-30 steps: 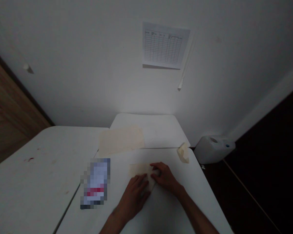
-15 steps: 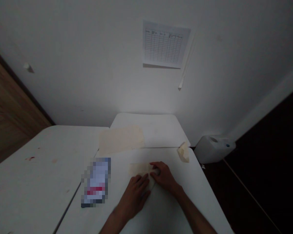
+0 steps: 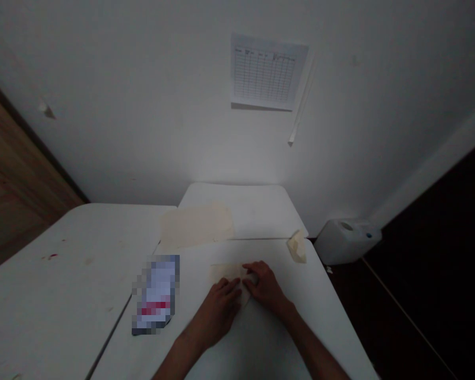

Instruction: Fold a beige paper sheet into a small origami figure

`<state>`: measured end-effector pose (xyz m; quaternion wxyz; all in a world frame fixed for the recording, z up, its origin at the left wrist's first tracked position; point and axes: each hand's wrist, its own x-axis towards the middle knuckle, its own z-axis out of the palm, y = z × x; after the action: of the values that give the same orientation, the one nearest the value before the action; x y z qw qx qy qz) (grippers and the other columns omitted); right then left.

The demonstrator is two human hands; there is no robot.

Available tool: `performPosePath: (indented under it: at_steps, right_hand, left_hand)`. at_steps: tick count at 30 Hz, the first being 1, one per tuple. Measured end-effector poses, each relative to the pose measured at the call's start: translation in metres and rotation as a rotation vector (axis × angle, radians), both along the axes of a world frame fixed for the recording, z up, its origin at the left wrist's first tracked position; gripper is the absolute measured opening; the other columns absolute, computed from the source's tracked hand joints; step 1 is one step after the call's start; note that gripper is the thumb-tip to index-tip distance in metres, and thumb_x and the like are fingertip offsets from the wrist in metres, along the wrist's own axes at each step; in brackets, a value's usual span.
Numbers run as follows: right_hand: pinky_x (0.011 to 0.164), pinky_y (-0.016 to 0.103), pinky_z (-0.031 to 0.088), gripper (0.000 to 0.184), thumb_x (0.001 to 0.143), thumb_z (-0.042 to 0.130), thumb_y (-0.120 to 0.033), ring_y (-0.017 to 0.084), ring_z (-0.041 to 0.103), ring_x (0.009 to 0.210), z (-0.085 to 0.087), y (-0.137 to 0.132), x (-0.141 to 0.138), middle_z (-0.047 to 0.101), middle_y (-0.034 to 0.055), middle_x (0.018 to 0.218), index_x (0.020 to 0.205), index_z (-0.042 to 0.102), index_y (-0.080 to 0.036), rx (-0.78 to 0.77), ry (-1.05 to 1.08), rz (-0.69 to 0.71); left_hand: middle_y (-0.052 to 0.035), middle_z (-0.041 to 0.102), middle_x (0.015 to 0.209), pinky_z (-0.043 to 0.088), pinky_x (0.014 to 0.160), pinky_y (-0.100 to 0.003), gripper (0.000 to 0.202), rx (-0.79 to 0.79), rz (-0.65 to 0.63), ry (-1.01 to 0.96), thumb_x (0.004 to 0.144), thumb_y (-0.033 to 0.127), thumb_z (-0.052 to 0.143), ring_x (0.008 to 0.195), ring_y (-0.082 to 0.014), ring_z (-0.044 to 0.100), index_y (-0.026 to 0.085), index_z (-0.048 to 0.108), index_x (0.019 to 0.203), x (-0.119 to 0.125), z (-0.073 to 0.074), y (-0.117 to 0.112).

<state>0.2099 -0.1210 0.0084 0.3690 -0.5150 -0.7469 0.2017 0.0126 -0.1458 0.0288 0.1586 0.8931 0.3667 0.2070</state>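
White tabletop [image 3: 277, 338]: left hand [image 3: 216, 314] and right hand [image 3: 266, 287] lie flat on a folded cream paper [image 3: 225, 273] (each grip open, not pinching).

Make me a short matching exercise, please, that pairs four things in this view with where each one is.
Things:
1. Printed grid sheet
2. White plastic canister
3. Small folded cream paper
4. Flat cream paper

Places:
A. Low down, beyond the table's right edge
B. Under the left hand and right hand
C. On the wall
D. Near the far right corner of the white table

Pairs: 1-C, 2-A, 3-D, 4-B.
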Motion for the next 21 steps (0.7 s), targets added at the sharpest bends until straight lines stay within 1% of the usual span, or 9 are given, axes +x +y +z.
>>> performPosePath:
  at_steps: [2, 4, 7, 10, 14, 18, 21]
  right_hand:
    - [0.095, 0.039, 0.04, 0.038, 0.074, 0.065, -0.011, 0.022, 0.057, 0.097, -0.001, -0.001, 0.0, 0.066, 0.0056, 0.098, 0.111, 0.063, -0.021, 0.015, -0.018, -0.011]
    - [0.096, 0.04, 0.039, 0.037, 0.075, 0.066, -0.013, 0.022, 0.057, 0.097, -0.001, -0.001, -0.001, 0.066, 0.0058, 0.099, 0.111, 0.063, -0.021, 0.014, -0.042, -0.018]
    - [0.097, 0.04, 0.039, 0.036, 0.076, 0.066, -0.015, 0.022, 0.056, 0.098, -0.001, -0.002, -0.001, 0.066, 0.0056, 0.099, 0.111, 0.063, -0.022, 0.006, -0.068, -0.022]
    - [0.096, 0.039, 0.039, 0.037, 0.075, 0.067, -0.014, 0.022, 0.056, 0.098, 0.0, -0.002, -0.002, 0.066, 0.0052, 0.099, 0.111, 0.063, -0.021, 0.006, -0.06, -0.03]
    - [0.092, 0.037, 0.04, 0.035, 0.075, 0.067, -0.014, 0.021, 0.056, 0.095, 0.0, -0.001, -0.003, 0.065, 0.0046, 0.095, 0.109, 0.063, -0.021, -0.001, -0.037, -0.033]
    - [0.093, 0.038, 0.04, 0.034, 0.076, 0.066, -0.014, 0.022, 0.056, 0.095, -0.001, -0.002, -0.003, 0.065, 0.0053, 0.095, 0.109, 0.063, -0.02, 0.013, -0.03, -0.038]
    - [0.094, 0.038, 0.039, 0.032, 0.077, 0.065, -0.015, 0.022, 0.056, 0.095, -0.001, -0.002, -0.003, 0.065, 0.0059, 0.096, 0.108, 0.063, -0.02, 0.018, -0.034, -0.049]
  left_hand:
    - [-0.0068, 0.06, 0.126, 0.046, 0.095, -0.046, 0.021, 0.001, -0.002, 0.015, 0.086, 0.015, 0.052, 0.109, -0.0245, 0.055, 0.024, 0.062, 0.103, 0.001, 0.002, 0.001]
    - [-0.0076, 0.06, 0.126, 0.045, 0.096, -0.048, 0.02, 0.003, 0.006, 0.03, 0.086, 0.018, 0.055, 0.111, -0.026, 0.054, 0.023, 0.062, 0.104, 0.002, 0.001, 0.002]
    - [-0.0078, 0.058, 0.129, 0.044, 0.097, -0.05, 0.02, 0.009, 0.01, 0.023, 0.086, 0.022, 0.056, 0.115, -0.0271, 0.053, 0.023, 0.062, 0.105, 0.0, -0.004, 0.002]
    - [-0.006, 0.057, 0.131, 0.043, 0.098, -0.05, 0.022, 0.017, 0.008, -0.007, 0.087, 0.024, 0.056, 0.117, -0.0263, 0.052, 0.025, 0.062, 0.108, -0.002, -0.01, 0.002]
    - [-0.0059, 0.055, 0.134, 0.041, 0.101, -0.052, 0.028, -0.002, 0.028, 0.007, 0.085, 0.027, 0.06, 0.121, -0.0281, 0.049, 0.025, 0.06, 0.113, -0.004, -0.015, 0.002]
    - [-0.0052, 0.055, 0.135, 0.042, 0.101, -0.051, 0.03, -0.028, 0.032, 0.012, 0.082, 0.027, 0.063, 0.12, -0.0281, 0.049, 0.024, 0.06, 0.112, -0.003, -0.016, 0.003]
    - [-0.006, 0.055, 0.134, 0.042, 0.101, -0.051, 0.029, -0.042, 0.035, 0.005, 0.083, 0.028, 0.062, 0.121, -0.0278, 0.048, 0.024, 0.06, 0.113, -0.003, -0.016, 0.002]
